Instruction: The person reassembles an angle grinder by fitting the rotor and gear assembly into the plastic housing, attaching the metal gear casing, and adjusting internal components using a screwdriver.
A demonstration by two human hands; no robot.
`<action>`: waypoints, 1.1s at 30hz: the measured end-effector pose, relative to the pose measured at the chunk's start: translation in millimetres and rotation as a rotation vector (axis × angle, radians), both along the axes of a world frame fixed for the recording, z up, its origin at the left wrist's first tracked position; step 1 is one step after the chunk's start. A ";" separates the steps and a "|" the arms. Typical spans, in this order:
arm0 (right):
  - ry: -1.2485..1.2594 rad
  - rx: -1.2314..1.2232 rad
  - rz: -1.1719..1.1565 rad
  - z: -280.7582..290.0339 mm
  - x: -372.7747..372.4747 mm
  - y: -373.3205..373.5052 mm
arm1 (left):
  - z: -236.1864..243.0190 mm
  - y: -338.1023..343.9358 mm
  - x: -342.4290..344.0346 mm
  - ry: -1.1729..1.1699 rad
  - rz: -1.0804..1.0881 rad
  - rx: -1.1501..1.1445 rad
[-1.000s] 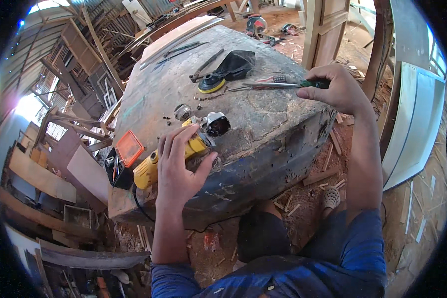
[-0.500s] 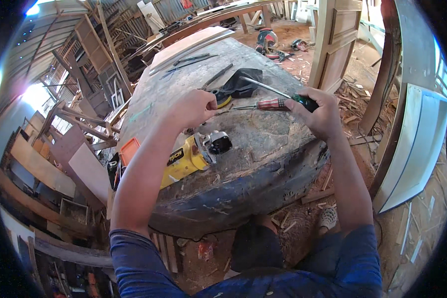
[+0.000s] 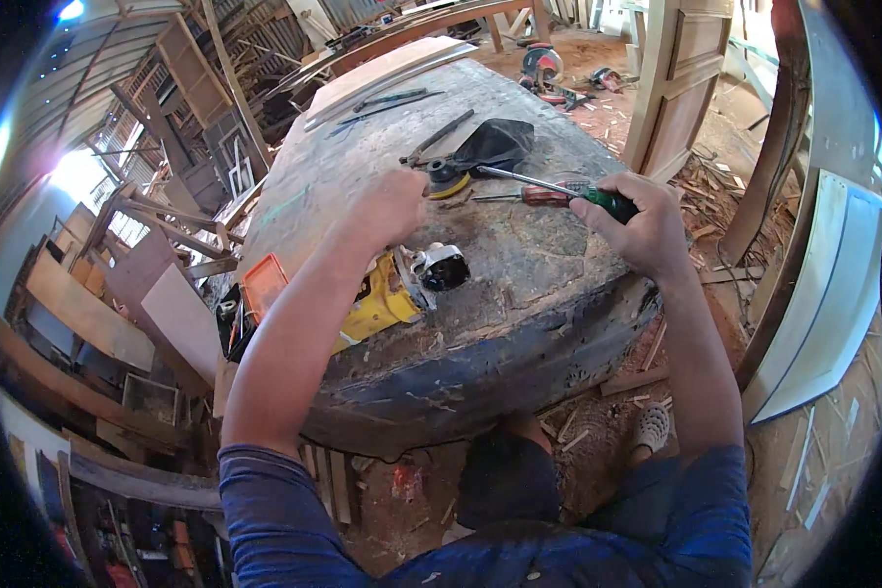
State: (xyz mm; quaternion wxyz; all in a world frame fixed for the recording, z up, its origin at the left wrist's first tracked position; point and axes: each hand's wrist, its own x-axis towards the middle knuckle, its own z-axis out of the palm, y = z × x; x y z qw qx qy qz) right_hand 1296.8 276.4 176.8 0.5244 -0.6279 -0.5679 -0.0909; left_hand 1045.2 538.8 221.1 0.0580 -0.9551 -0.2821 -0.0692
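A screwdriver with a green handle (image 3: 612, 203) is gripped in my right hand (image 3: 647, 220), its shank pointing left over the worktable (image 3: 539, 265). Beneath it lies a second screwdriver with a red handle (image 3: 551, 194). My left hand (image 3: 392, 204) is closed, fingers curled, left of a round black-and-yellow pad (image 3: 448, 179); whatever it may hold is hidden. Nearer to me is a yellow power tool (image 3: 384, 302) with a metal head (image 3: 441, 267), partly covered by my left forearm. A black bag-like piece (image 3: 497, 144) rests behind the screwdriver tip.
An orange case (image 3: 263, 282) sits at the table's left edge. Long hand tools (image 3: 394, 100) and boards (image 3: 392, 73) lie at the far end. A panelled wooden door (image 3: 678, 88) stands to the right. A circular-bladed saw (image 3: 542, 67) is on the scrap-strewn floor beyond.
The view has shifted slightly. My left hand has drawn a little away from the round pad, which shows more fully. The green-handled screwdriver's tip has come slightly nearer to me, off the black bag-like piece.
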 end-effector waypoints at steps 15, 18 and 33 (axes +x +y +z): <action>-0.034 0.001 0.065 -3.2 5.7 3.4 | 46.5 -39.6 -16.6 -0.559 -0.312 -0.950; -0.045 -0.001 0.073 -4.8 6.5 4.7 | 48.0 -41.2 -12.9 -0.593 -0.311 -0.945; -0.085 -0.002 0.080 -4.6 5.4 4.5 | 42.6 -38.7 -7.4 -0.669 -0.356 -0.973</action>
